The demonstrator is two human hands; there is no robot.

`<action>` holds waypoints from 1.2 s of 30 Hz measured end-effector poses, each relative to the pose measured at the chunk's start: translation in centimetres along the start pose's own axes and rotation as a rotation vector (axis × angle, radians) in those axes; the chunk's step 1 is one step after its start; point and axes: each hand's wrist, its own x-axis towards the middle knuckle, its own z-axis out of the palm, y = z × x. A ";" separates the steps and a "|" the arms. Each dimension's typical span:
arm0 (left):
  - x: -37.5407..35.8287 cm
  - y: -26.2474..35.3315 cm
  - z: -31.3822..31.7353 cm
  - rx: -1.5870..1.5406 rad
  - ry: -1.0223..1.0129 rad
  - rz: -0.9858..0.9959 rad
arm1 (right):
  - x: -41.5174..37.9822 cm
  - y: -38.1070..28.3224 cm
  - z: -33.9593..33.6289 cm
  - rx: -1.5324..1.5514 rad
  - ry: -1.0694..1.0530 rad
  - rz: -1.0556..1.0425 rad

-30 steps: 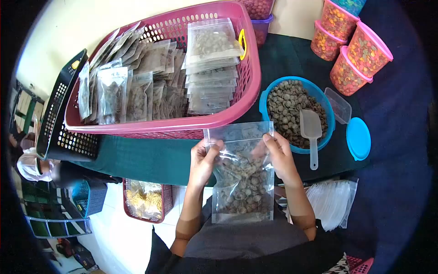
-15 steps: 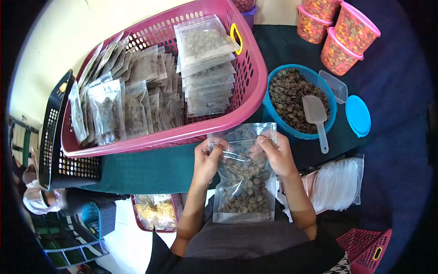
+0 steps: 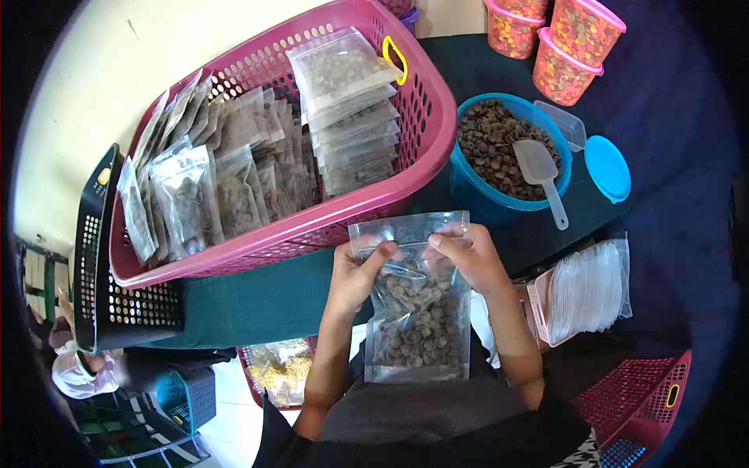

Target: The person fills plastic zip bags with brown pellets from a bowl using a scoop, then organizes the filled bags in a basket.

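Observation:
I hold a clear zip bag point(image 3: 418, 327) half full of brown round pieces upright over my lap. My left hand point(image 3: 355, 274) pinches the bag's top strip at its left side. My right hand point(image 3: 466, 257) pinches the same strip, its fingers pressed near the middle of the top edge. The two thumbs lie close together on the seal. Behind the bag stands a pink basket point(image 3: 425, 117) packed with several filled, sealed bags. A blue bowl point(image 3: 476, 199) of the same brown pieces, with a white scoop point(image 3: 538, 168) lying in it, sits to the right of the basket.
A stack of empty clear bags point(image 3: 589, 288) lies right of my right arm. A blue lid point(image 3: 607, 168) and a clear tub sit by the bowl. Jars of coloured sweets point(image 3: 566, 47) stand at the far right. A black basket point(image 3: 101, 257) stands left; another person is at lower left.
My right hand has slid left along the bag's top strip, from its right corner toward the middle. The view has tilted down, so the basket and bowl sit higher in frame.

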 end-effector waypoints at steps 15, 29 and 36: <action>-5.8 -3.2 3.0 -0.830 -0.116 -0.307 | -3.4 1.1 -2.4 0.246 0.143 0.023; -15.0 -10.8 1.2 -0.811 0.356 -0.138 | -12.1 4.9 -8.7 0.188 0.033 0.271; -17.5 -10.9 0.5 -0.825 0.210 -0.231 | -13.4 3.3 -10.1 -0.055 -0.214 0.243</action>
